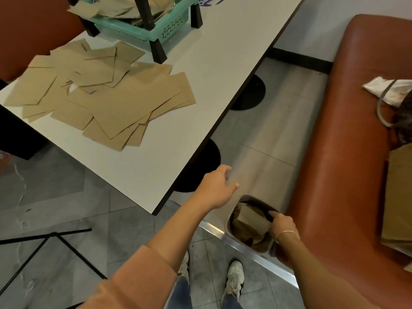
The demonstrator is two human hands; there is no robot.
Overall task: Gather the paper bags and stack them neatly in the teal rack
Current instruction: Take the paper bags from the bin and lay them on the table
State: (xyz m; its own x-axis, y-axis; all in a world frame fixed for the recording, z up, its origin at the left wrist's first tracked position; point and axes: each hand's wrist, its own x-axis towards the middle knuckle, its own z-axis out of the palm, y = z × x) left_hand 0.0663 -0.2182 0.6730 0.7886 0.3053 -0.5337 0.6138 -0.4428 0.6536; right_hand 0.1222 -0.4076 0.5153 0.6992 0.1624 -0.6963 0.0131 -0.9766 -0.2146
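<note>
Several flat brown paper bags (107, 94) lie scattered on the white table (200, 85). The teal rack (142, 30) stands at the table's far end on black legs, with more bags piled in it. On the floor below the table's corner sits a small grey bin (233, 216) holding crumpled brown paper (249, 217). My right hand (282, 224) reaches into the bin and its fingers curl over the bin's dark inner edge beside the paper. My left hand (217, 188) hovers open just off the table's near corner, holding nothing.
An orange bench seat (334, 152) runs along the right, with a cloth bag (388, 92) and a brown cardboard sheet (396, 197) on it. Black round table bases (252, 92) stand under the table. A black stand's legs (55, 244) lie on the floor at left. My shoes (234, 277) are below.
</note>
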